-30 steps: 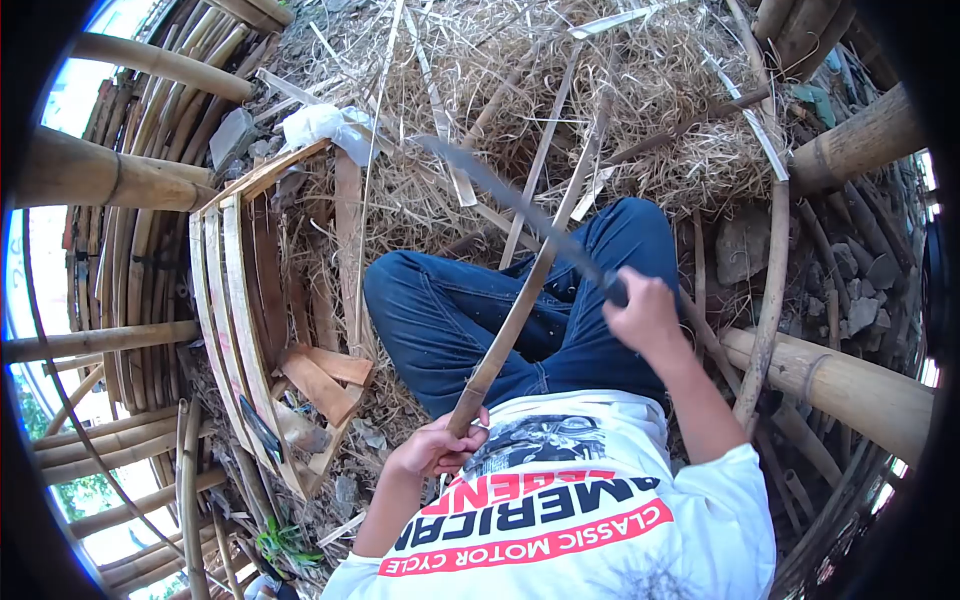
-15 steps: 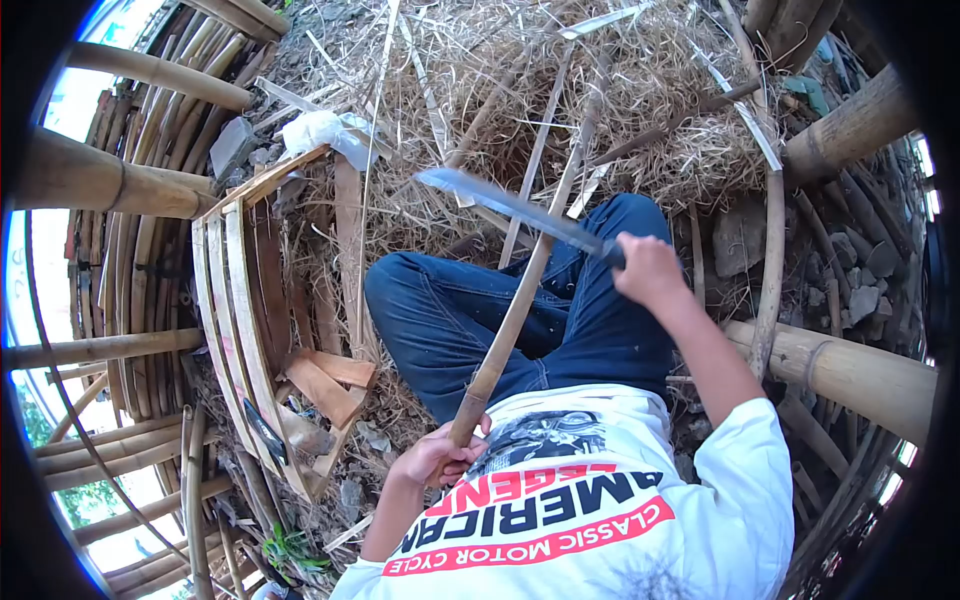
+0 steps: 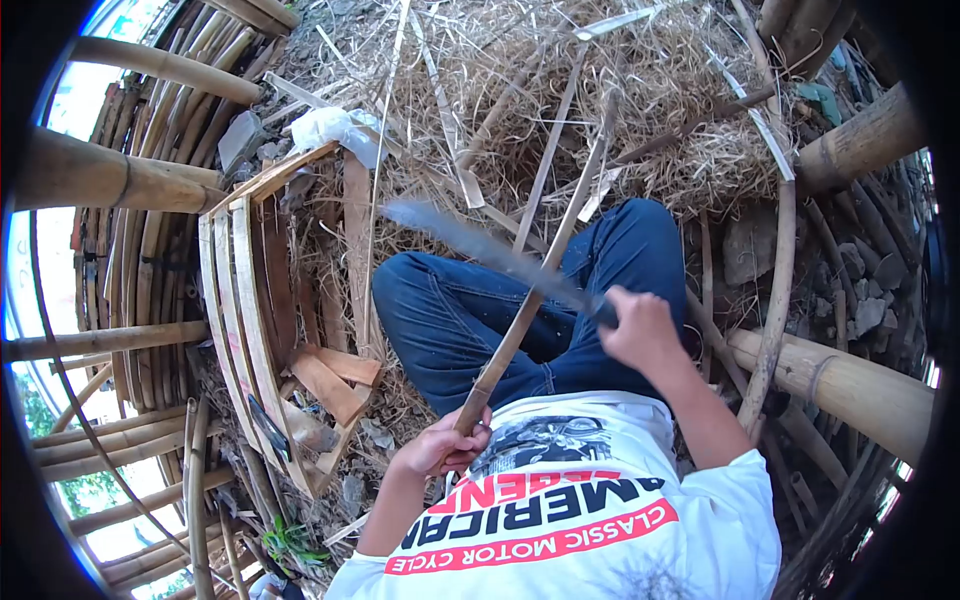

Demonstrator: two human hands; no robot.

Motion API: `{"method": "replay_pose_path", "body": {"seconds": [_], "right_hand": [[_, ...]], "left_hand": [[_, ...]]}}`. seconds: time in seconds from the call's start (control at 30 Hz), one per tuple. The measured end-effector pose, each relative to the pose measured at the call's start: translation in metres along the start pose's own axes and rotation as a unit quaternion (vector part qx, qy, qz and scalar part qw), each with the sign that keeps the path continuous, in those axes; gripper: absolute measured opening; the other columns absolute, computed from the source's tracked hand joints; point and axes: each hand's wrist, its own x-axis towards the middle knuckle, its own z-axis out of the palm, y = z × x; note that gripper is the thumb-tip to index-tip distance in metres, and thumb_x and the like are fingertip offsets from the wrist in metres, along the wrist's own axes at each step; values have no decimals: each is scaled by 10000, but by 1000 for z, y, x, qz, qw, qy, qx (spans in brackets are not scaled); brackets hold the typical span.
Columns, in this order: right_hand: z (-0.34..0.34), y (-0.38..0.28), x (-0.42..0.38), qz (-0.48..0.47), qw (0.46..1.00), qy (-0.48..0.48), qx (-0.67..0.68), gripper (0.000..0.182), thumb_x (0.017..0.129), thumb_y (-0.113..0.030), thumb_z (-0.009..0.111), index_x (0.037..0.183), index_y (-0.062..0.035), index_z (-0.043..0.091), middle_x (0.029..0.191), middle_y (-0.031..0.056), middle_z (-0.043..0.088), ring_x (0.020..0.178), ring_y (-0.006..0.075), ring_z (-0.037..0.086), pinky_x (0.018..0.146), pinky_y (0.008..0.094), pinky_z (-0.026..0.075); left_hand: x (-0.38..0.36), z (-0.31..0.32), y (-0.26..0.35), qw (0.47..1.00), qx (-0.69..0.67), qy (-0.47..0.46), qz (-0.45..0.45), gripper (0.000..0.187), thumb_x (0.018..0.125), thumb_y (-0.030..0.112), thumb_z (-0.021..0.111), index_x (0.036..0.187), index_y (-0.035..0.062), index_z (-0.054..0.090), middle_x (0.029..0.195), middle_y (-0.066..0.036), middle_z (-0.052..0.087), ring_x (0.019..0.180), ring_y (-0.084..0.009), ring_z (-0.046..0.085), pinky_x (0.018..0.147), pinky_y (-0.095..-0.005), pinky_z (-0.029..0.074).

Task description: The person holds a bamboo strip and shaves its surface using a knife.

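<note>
My left hand (image 3: 447,444) is closed around the near end of a long bamboo strip (image 3: 512,340), close to my stomach. From there the strip slants up and away between my legs, its far end over the pile of shavings (image 3: 640,110). In my right hand (image 3: 640,328) is the dark handle of a machete (image 3: 480,250). Its long blade, blurred by motion, points left and lies across the strip at about the strip's middle, over my lap.
A wooden slatted crate (image 3: 238,300) with wood offcuts (image 3: 328,385) stands at my left, a white plastic bag (image 3: 335,130) behind it. Thick bamboo poles (image 3: 840,385) flank me on both sides. Broken stones (image 3: 868,300) lie at the right.
My right hand has drawn the machete toward my body along the strip, its blade now lower across it. My left hand keeps its grip; the view has shifted slightly.
</note>
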Motion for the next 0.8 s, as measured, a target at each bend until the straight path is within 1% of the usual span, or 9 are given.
{"method": "replay_pose_path", "body": {"seconds": [0.07,0.13,0.17,0.3,0.4,0.57,0.7,0.77,0.8], "right_hand": [[7,-18,-23,-45,997,-69,11,250,719,-233,756,868,-79,625,734,179,690,727,384,700,689,495,550],[11,-25,-31,-68,994,-78,19,261,715,-236,759,878,-83,625,730,178,688,715,380,699,686,495,550],[13,-26,-33,-97,991,-87,27,271,711,-239,762,887,-86,624,726,176,687,703,376,699,683,494,550],[10,-7,-10,-64,997,-30,-28,269,704,-241,761,880,-88,628,729,180,686,722,377,701,670,491,551],[3,24,20,-6,998,25,-52,168,734,-189,704,855,-95,635,732,176,685,731,385,697,684,499,558],[9,42,47,-55,994,69,-70,141,738,-177,698,836,-100,631,701,172,673,704,379,691,657,489,561],[13,37,53,-48,995,58,-70,160,738,-186,703,848,-97,628,726,177,684,718,388,693,679,500,563],[9,41,59,-9,992,67,-107,185,748,-198,705,884,-95,634,782,188,699,752,403,697,719,512,564],[6,52,70,45,993,75,-85,213,767,-215,703,931,-93,644,853,208,707,816,421,697,777,518,560]], "left_hand": [[6,-4,-1,1000,4,-22,12,420,798,87,556,1188,61,402,749,2,412,467,-48,343,391,-198,272],[8,5,0,968,213,127,42,385,803,42,535,1169,57,418,752,1,424,504,-62,372,426,-221,289],[6,4,-1,960,239,126,71,360,805,13,520,1150,57,427,760,0,437,536,-70,390,454,-230,299],[-5,18,1,963,232,116,66,372,798,14,521,1153,65,424,789,3,441,592,-80,414,487,-223,320],[-9,17,-5,969,209,115,58,367,799,12,514,1150,68,424,801,4,436,610,-82,415,499,-224,323],[-5,24,2,983,151,98,41,408,790,6,502,1171,83,381,783,-5,427,526,-62,349,450,-214,271],[-11,22,5,983,155,92,37,359,824,4,475,1164,89,393,774,5,434,572,-73,377,494,-235,317],[-14,21,3,986,148,78,20,359,823,20,486,1164,93,403,801,6,435,592,-72,383,500,-234,319],[-17,22,2,986,149,76,18,359,823,20,486,1164,93,403,801,6,435,592,-72,383,500,-234,319]]}}
